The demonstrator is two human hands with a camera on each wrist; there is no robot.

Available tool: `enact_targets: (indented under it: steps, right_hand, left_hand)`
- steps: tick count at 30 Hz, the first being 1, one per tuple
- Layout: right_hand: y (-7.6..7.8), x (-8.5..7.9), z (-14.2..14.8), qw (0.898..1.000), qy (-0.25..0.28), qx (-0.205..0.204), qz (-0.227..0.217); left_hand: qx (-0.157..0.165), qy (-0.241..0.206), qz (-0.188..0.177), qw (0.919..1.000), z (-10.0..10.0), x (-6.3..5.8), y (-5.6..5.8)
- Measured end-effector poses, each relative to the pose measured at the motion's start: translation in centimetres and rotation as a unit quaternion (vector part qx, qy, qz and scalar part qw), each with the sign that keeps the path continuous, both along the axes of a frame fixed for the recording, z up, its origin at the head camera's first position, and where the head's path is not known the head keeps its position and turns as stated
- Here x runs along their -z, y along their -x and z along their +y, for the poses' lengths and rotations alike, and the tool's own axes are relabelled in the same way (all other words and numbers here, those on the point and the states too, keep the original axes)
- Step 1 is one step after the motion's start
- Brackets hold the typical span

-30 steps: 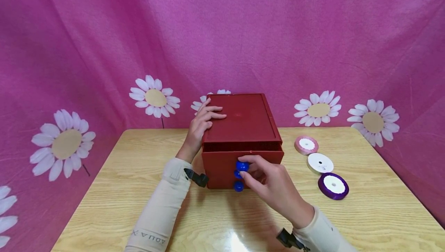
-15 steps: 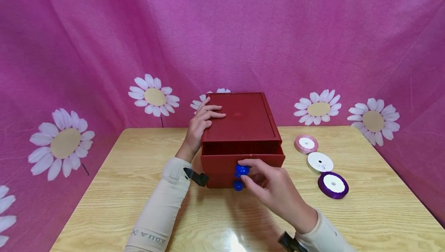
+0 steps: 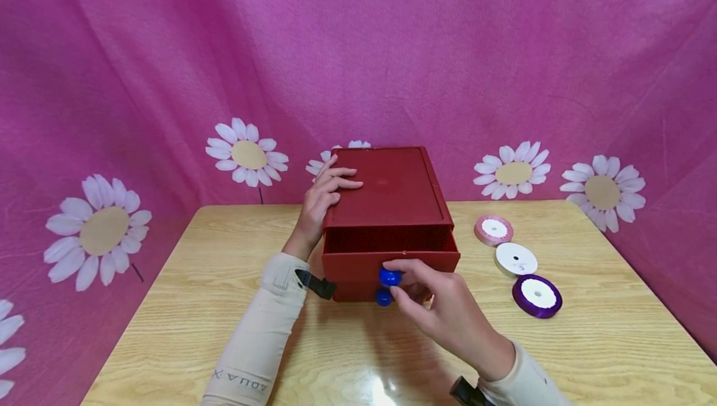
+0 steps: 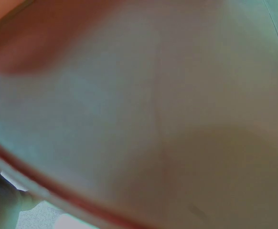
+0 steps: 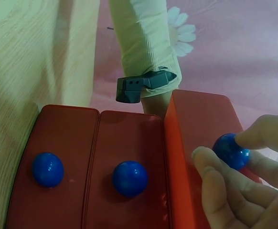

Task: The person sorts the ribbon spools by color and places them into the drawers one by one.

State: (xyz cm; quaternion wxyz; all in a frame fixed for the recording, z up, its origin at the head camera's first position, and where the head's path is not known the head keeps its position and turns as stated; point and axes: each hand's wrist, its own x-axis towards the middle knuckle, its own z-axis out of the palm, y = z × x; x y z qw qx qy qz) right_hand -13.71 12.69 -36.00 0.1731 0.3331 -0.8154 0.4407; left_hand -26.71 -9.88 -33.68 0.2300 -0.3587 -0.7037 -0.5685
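A small red drawer cabinet stands on the wooden table. My left hand rests over its left top edge, fingers spread across the top. With thumb and fingers, my right hand pinches the blue knob of the top drawer, which is pulled partly out toward me. The part of its dark inside that shows holds nothing visible. In the right wrist view, the two lower drawers are closed, each with a round blue knob. A blurred surface fills most of the left wrist view.
Right of the cabinet lie three ribbon spools in a row: a pink one, a white one and a purple one. A pink curtain with daisies hangs behind the wooden table.
The top drawer has slid further out toward me, widening its opening, with my right hand moving along on the knob. My left hand has stayed on the cabinet.
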Motion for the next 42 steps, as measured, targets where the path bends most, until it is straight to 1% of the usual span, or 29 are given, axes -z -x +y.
enact_targets:
  steps: [5, 11, 15, 20, 22, 25, 29, 33, 35, 40, 42]
  right_hand:
    - [-0.2, -0.1, 0.1, 1.0, -0.003, -0.001, -0.011]
    - [-0.5, -0.1, 0.1, 1.0, -0.005, -0.005, -0.007]
    - [-0.6, -0.1, 0.2, 1.0, -0.002, -0.011, 0.0]
    - [-0.6, 0.0, 0.3, 1.0, 0.002, -0.017, 0.01]
    - [-0.7, 0.0, 0.2, 1.0, 0.004, -0.018, 0.014]
    - [-0.8, 0.1, 0.2, 1.0, 0.004, -0.02, 0.018]
    - [-0.9, 0.1, 0.3, 1.0, 0.003, -0.02, 0.012]
    - [-1.1, 0.0, 0.3, 1.0, 0.002, -0.02, 0.0]
    - [-1.2, 0.0, 0.3, 1.0, 0.003, -0.021, 0.0]
    - [-1.3, 0.0, 0.3, 1.0, 0.002, -0.023, 0.005]
    - [-1.4, -0.1, 0.3, 1.0, -0.001, -0.022, -0.001]
  left_hand:
    - [0.013, -0.005, 0.014, 0.9998, 0.1, -0.3, -0.3]
    - [0.01, -0.003, 0.01, 0.9999, 0.1, -0.3, -0.3]
    - [0.009, -0.003, 0.015, 0.9999, 0.1, -0.2, -0.2]
    - [-0.002, -0.001, 0.003, 1.0, -0.1, 0.2, 0.3]
    - [-0.007, 0.0, -0.005, 1.0, -0.1, 0.3, 0.3]
    - [-0.004, -0.003, -0.004, 1.0, 0.0, 0.1, 0.1]
    - [0.003, -0.007, 0.003, 1.0, 0.1, -0.1, -0.2]
    - [0.002, -0.006, 0.004, 1.0, 0.1, -0.1, -0.1]
    - [0.002, -0.006, 0.006, 1.0, 0.1, -0.1, -0.2]
    - [-0.001, -0.008, 0.002, 1.0, 0.1, 0.0, 0.0]
    - [-0.005, -0.007, -0.004, 1.0, 0.1, 0.2, 0.2]
